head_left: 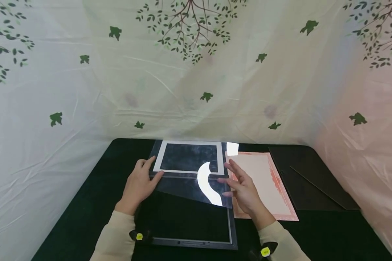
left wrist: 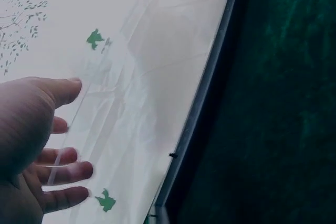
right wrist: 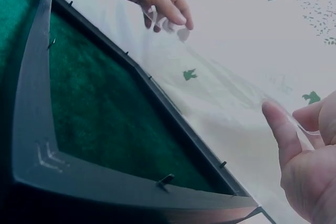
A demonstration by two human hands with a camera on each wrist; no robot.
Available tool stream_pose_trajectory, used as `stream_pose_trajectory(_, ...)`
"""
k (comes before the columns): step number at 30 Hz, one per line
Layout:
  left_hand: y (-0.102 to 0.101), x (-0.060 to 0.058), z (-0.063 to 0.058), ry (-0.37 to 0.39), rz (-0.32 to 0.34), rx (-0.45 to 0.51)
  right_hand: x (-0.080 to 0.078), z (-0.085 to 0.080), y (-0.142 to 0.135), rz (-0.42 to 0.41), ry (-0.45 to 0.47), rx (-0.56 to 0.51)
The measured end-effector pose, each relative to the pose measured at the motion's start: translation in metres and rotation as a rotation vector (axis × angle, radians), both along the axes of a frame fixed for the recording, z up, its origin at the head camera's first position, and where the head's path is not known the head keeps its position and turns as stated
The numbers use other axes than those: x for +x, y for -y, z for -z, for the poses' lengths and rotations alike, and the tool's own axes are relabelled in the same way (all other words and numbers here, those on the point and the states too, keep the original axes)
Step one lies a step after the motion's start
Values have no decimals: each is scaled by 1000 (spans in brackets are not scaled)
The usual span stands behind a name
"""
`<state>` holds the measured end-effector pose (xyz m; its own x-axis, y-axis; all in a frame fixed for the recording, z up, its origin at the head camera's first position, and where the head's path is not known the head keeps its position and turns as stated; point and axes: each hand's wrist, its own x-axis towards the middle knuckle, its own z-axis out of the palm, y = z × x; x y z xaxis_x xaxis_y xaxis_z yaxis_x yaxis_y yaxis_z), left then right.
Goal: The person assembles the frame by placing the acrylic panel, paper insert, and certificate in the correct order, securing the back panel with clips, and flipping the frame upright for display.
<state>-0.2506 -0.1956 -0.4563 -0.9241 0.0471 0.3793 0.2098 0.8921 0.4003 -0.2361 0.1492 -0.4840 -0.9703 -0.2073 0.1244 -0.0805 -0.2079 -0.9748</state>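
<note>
Both hands hold a clear plastic sheet [head_left: 183, 186], tilted over a black picture frame [head_left: 196, 243]. My left hand [head_left: 140, 185] grips its left edge, thumb on one face and fingers on the other. At the right edge, my right hand [head_left: 246, 190] has the sheet between thumb and fingers, as the right wrist view shows. Bright reflections cross the sheet. A white rectangular border [head_left: 221, 157] shows at its far part. The frame lies back side up, with small metal tabs [right wrist: 166, 180] standing along its inner edge; the sheet overlaps its far part in the head view.
Right of the frame lies a sheet of paper [head_left: 258, 181] with a pink-red border. Beyond it is a black backing board [head_left: 313, 181] with a thin strip across it. A dark green cloth [head_left: 94, 203] covers the table. A leaf-printed white curtain [head_left: 170, 87] hangs around it.
</note>
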Motion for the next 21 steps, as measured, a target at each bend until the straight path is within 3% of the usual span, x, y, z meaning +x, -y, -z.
stream_pose_trajectory(4,5,0,-2,24,25,-9,1,-3,-1,-10,9,-11)
stream_pose_trajectory(9,8,0,-4,40,44,-13,2,-8,-5,-82,0,-28)
stream_pose_trajectory(15,6,7,-11,38,69,-28,3,-11,-9,-130,-3,-57)
stream_pose_trajectory(21,12,16,-22,106,115,-43,5,-12,-7,-148,10,-51)
